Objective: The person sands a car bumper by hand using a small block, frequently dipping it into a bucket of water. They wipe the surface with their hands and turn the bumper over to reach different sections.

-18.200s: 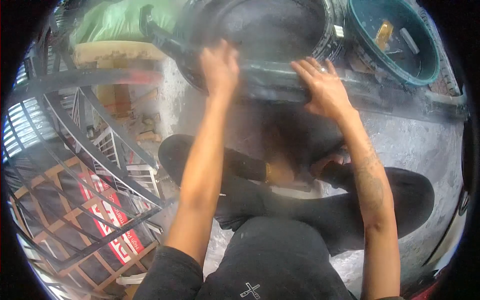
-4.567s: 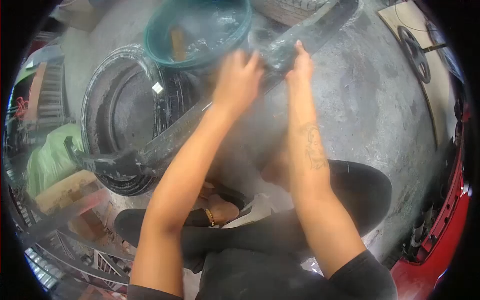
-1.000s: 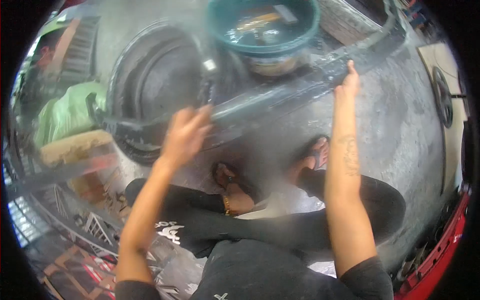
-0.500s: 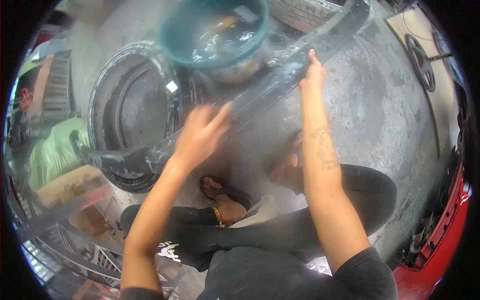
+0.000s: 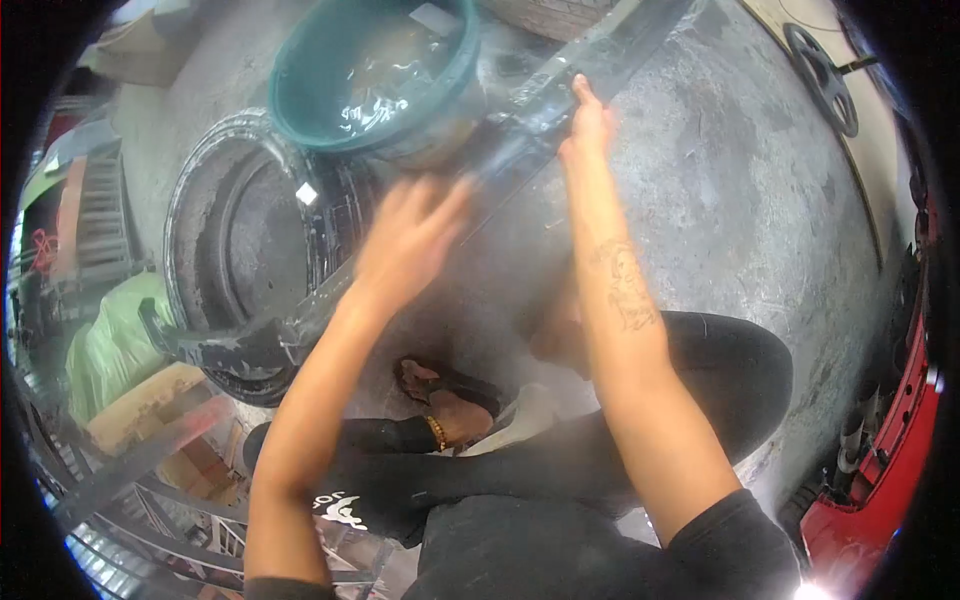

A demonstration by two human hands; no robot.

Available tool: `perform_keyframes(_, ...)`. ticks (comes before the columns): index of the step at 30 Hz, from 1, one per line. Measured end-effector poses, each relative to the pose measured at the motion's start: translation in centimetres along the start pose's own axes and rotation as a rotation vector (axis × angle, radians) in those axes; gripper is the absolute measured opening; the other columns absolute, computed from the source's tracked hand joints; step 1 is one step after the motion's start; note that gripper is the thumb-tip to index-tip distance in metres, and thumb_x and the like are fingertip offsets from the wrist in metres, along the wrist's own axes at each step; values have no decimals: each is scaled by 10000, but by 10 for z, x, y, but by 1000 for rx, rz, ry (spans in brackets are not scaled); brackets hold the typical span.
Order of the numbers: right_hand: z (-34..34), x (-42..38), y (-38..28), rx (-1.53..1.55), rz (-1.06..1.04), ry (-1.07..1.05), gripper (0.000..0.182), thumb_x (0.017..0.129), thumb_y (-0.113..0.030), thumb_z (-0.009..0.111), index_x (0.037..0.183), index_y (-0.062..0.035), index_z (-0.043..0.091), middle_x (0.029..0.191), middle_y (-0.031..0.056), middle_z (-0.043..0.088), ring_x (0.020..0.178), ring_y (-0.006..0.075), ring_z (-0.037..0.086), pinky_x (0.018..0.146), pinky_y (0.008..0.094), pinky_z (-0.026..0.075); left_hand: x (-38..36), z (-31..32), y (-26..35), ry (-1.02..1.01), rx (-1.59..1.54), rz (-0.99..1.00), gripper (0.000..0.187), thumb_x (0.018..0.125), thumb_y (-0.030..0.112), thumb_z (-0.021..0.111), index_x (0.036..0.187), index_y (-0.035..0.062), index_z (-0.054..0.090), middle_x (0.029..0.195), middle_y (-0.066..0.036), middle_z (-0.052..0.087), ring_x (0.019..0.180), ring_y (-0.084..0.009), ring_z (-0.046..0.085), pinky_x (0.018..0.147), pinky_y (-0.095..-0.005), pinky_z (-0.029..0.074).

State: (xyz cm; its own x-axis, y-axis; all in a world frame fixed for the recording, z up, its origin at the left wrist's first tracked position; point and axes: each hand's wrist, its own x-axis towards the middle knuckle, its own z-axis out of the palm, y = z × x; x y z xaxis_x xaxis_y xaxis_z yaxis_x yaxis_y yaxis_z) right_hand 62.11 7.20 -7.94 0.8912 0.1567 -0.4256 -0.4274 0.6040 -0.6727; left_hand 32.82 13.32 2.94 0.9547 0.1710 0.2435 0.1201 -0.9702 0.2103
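Note:
A long, wet, dark panel [image 5: 530,150], shaped like a car bumper or trim piece, runs diagonally from upper right to lower left. My right hand [image 5: 588,125] grips its edge with the thumb on top. My left hand [image 5: 410,230] lies over the middle of the panel, smeared by motion; whether anything is under its fingers is hidden. The panel's curved lower-left end [image 5: 220,345] rests across a black tire [image 5: 185,230]. Just beyond the panel stands a teal tub [image 5: 290,115] with water in it.
A light green plastic bag [image 5: 115,340] and cardboard [image 5: 150,400] lie at the left. A steering wheel [image 5: 820,80] is at the upper right. A red car body part [image 5: 890,440] borders the right side. My sandalled foot [image 5: 450,395] is below the panel.
The view has shifted, so the tub, panel and right hand appear further left. My left hand stays blurred over the panel's middle. The right hand keeps its grip.

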Motion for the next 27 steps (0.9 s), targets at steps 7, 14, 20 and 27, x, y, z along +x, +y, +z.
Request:
perform_keyframes(7, 6, -14, -3, 12, -15, 6, 382, 948, -103, 795, 1293, -6, 662, 1148, 95, 747, 984, 224, 714, 860, 364, 573, -23, -20, -7, -49, -71, 51, 548, 909, 89, 773, 1449, 115, 681, 1148, -159, 650, 1048, -343, 609, 935, -447, 501)
perform_keyframes(14, 6, -12, -4, -91, -82, -34, 468, 946, -160, 808, 1343, 17, 635, 1254, 145, 704, 1123, 304, 676, 949, 481, 564, 95, 36, 11, 98, -110, 46, 484, 964, 134, 729, 1444, 132, 671, 1158, -165, 630, 1044, -390, 586, 923, -464, 501)
perform_keyframes(20, -2, -10, -2, -89, -50, -6, 527, 929, -218, 833, 1359, 13, 634, 1303, 148, 686, 1188, 304, 642, 1027, 476, 521, -84, -42, 0, -65, -39, -92, 618, 896, 71, 762, 1498, 140, 642, 1181, -160, 656, 1041, -365, 601, 947, -487, 497)
perform_keyframes(27, 9, -19, -11, -60, -10, 106, 373, 940, -108, 803, 1279, -13, 680, 1159, 88, 752, 985, 210, 708, 856, 367, 570, 136, 60, 19, 157, -104, 13, 415, 956, 130, 733, 1362, 54, 694, 1143, -218, 615, 1019, -415, 571, 926, -491, 488)
